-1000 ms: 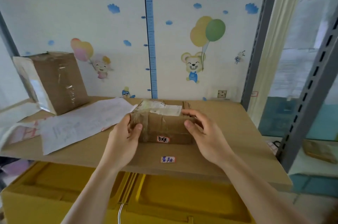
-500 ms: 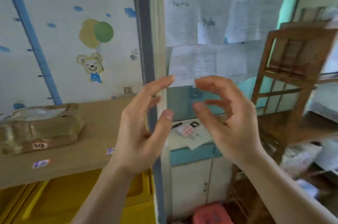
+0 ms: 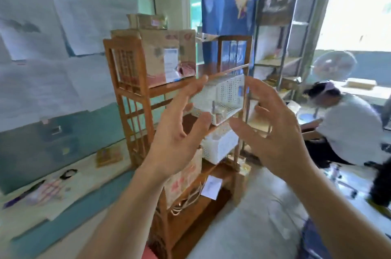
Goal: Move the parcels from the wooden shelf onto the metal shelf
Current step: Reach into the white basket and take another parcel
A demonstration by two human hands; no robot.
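The wooden shelf (image 3: pixel 129 98) stands ahead, left of centre. A cardboard parcel (image 3: pixel 167 55) with a white label sits on its upper board, and a smaller taped parcel (image 3: pixel 148 21) lies on top of that one. Another carton (image 3: pixel 186 176) with red print rests on a lower board. My left hand (image 3: pixel 179 131) and my right hand (image 3: pixel 273 127) are raised in front of the shelf, palms facing each other, fingers spread, holding nothing. The metal shelf that received the parcel is out of view.
White perforated baskets (image 3: pixel 224 95) fill the shelf's middle boards. A grey metal rack (image 3: pixel 296 26) stands behind on the right. A person in a white shirt (image 3: pixel 349 127) bends over at the right beside a fan (image 3: pixel 334 66). A counter (image 3: pixel 53 193) with papers runs along the left wall.
My hands let go of the taped parcel on the metal shelf. The view swung right, past the shelf post, to face the wooden shelf. Both hands stayed raised and empty.
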